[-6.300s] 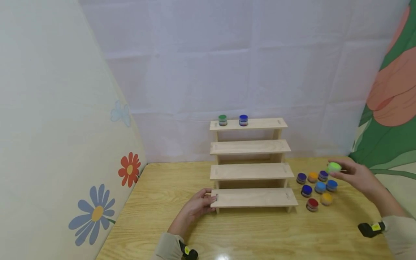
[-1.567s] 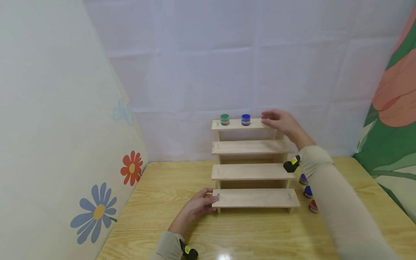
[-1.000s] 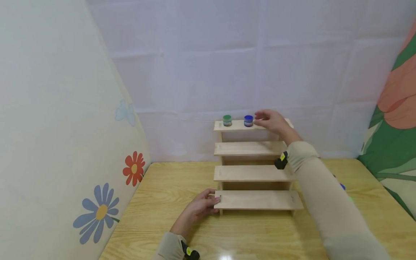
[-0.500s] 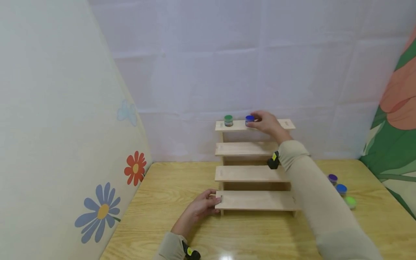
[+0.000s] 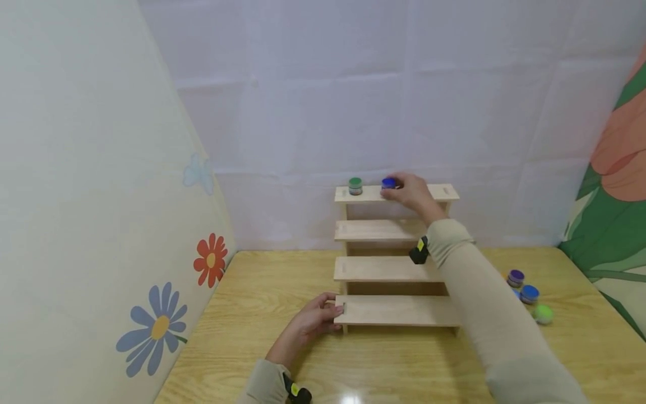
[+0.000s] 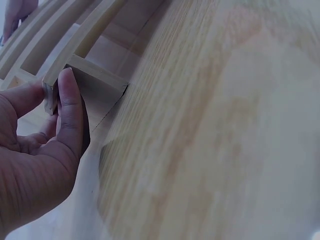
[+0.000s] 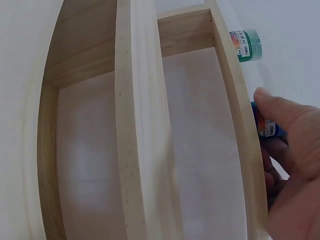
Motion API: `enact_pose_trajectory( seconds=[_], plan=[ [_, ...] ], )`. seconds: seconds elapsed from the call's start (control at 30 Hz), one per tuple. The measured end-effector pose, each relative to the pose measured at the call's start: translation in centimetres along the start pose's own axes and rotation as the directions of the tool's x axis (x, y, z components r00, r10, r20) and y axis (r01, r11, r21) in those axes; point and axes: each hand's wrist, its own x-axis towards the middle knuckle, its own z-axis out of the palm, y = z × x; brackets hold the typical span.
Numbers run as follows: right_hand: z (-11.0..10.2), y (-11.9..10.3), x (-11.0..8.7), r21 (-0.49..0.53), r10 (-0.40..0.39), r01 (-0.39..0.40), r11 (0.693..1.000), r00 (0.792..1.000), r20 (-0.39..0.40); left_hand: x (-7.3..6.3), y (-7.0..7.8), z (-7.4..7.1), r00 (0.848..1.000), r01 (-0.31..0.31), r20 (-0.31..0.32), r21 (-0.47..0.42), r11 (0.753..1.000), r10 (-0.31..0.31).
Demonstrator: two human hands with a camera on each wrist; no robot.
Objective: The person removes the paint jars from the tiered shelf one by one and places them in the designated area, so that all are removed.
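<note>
A four-step wooden display stand (image 5: pixel 393 311) stands on the table against the white backdrop. My left hand (image 5: pixel 313 321) pinches the left end of its lowest step; the left wrist view shows the thumb above and fingers (image 6: pixel 70 112) beneath that end. On the top step, my right hand (image 5: pixel 413 193) grips a small paint jar with a blue lid (image 5: pixel 388 183), thumb and fingers around its sides. In the right wrist view the blue jar's label (image 7: pixel 270 129) shows below the thumb. To its left sits a green-lidded paint jar (image 5: pixel 355 186), apart from the hand.
On the table (image 5: pixel 262 280) at right lie more paint jars: a purple one (image 5: pixel 516 278), a blue one (image 5: pixel 529 294) and a light green one (image 5: pixel 543 314). My right sleeve (image 5: pixel 494 303) hides others near them. A flowered panel (image 5: pixel 156 328) stands at left.
The light green jar, in my right hand earliest, is on the table. My right hand has moved left along the top step and taken hold of the blue jar. My left hand keeps its grip.
</note>
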Motion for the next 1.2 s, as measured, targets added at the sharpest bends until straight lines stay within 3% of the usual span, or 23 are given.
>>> enact_pose_trajectory(
  seconds=[0.5,1.03,1.2],
  plan=[
    [-2.3,0.3,-1.5,0.053,0.061,-0.062,0.997,0.998,0.017,0.4,0.0,0.3,1.000,-0.005,-0.005,-0.008,1.000,0.005],
    [-4.1,2.2,-4.9,0.042,0.023,-0.023,0.999,1.000,0.002,0.7,-0.1,-0.5,0.999,-0.030,0.010,0.002,1.000,0.030],
    [-4.4,2.9,-6.6,0.083,0.069,-0.071,0.994,0.997,0.024,0.7,-0.1,-0.5,1.000,-0.023,-0.002,-0.001,1.000,0.023]
  ],
)
